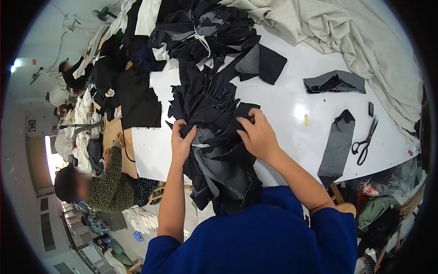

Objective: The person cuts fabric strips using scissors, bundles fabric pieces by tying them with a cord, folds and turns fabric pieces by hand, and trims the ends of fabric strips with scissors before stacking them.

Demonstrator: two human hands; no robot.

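Note:
A bundle of dark denim pieces (219,166) with frayed edges and grey undersides hangs over the table's near edge, close to my body. A pale tie (200,145) shows at its middle. My left hand (183,139) grips the bundle's left side, thumb and fingers pinched on the cloth. On the right side, my right hand (259,137) pinches a dark flap of the same bundle. Behind it lies a second dark bundle (205,34), bound with a white tie.
Black scissors (365,141), a grey denim strip (336,148), a folded denim piece (334,83) and a small yellow object (306,120) lie on the white table (283,109). Beige cloth (319,27) covers the far right. A co-worker in a patterned sleeve (109,180) is at left.

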